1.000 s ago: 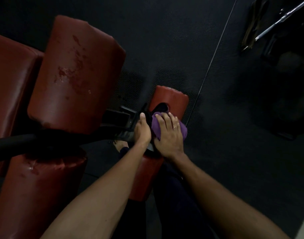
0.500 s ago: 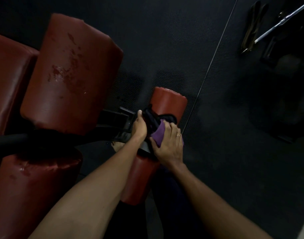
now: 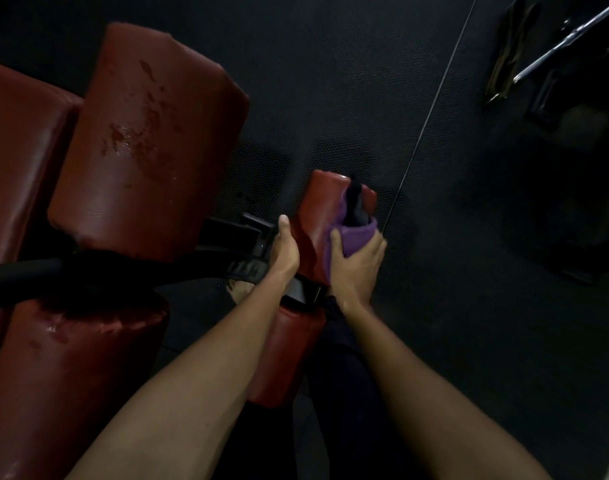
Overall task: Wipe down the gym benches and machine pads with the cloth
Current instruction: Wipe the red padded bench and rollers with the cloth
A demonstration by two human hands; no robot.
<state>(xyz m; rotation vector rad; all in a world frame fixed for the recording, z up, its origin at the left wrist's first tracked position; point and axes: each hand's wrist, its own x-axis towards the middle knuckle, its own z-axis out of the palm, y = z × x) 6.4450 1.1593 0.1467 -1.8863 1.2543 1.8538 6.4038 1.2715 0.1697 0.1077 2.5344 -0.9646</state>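
The right hand (image 3: pixel 356 261) is curling round the purple cloth (image 3: pixel 355 235), pressing it onto the small red roller pad (image 3: pixel 325 199); the left hand (image 3: pixel 284 252) is clasping that pad's left side (thumb up). A larger pad (image 3: pixel 147 140) is standing leftward.

- The big pad (image 3: pixel 147 143): red vinyl-like cover, glossy, with scuffed, duller patches on top.
- The small pad (image 3: pixel 317 209): the same red cover, smooth and shiny.
- The low pad (image 3: pixel 71 375): glossy red, with wet-looking glints near its upper end.
- The cloth (image 3: pixel 355 233): purple, soft, matt fabric.
- The floor (image 3: pixel 330 81): black rubber-like mat, matt, finely dotted.
- The bar (image 3: pixel 566 39): bright bare metal.
- The frame (image 3: pixel 19 275): black, matt.
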